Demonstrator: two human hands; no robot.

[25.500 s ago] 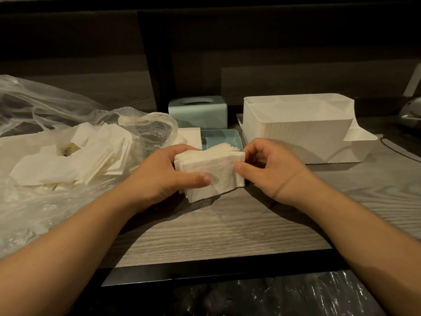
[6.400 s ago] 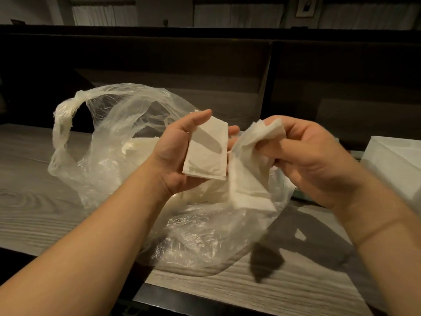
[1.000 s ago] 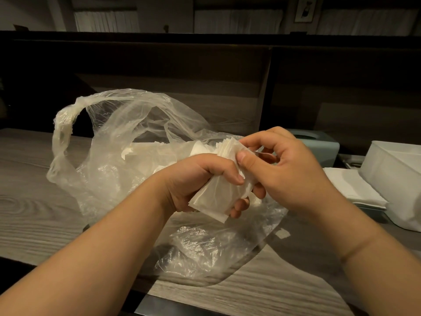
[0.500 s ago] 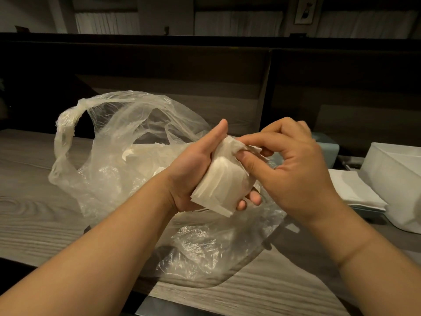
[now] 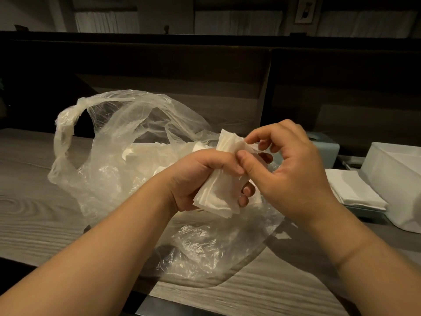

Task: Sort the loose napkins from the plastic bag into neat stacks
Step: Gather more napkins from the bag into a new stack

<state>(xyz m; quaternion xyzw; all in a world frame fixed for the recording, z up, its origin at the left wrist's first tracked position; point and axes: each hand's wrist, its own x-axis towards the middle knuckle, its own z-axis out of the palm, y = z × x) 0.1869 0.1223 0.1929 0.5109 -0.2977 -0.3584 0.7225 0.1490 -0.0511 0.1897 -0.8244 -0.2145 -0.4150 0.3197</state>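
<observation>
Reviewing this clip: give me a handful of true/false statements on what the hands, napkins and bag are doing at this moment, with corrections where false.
1. The left hand grips a bundle of napkins. True.
2. The right hand rests flat on the table. False: it is raised, its fingertips at the bundle's top edge.
3. The plastic bag lies behind and under the hands, with napkins inside. True.
4. The stack of napkins on the right sits inside the bag. False: it lies outside it, beside the white container.
5. The held bundle lies on the table. False: it is held up above the bag.
</observation>
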